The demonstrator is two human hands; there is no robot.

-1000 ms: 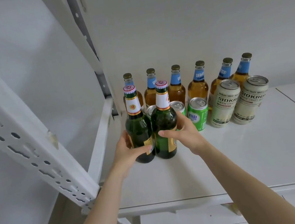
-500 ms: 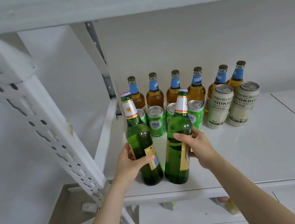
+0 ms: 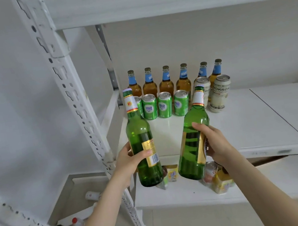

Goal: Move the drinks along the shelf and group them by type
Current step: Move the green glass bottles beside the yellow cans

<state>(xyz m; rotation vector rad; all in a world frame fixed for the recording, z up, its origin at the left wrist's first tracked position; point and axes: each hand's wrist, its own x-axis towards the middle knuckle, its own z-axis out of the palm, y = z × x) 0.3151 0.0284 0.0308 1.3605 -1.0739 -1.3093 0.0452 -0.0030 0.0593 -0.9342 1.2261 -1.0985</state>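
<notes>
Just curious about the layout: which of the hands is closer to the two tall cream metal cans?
Right. The right hand is in front of the tall cream metal cans, slightly left; the left hand is farther left.

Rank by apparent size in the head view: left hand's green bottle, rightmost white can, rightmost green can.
Largest: green bottle, though nearest the camera, so inflated.
Then white can.
Smallest: green can.

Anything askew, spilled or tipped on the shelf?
No spills or damage. Only the right bottle leans, tilted in the right hand in front of the shelf; the left bottle in the left hand is near upright. Amber bottles, green cans and white cans stand upright in rows.
</notes>
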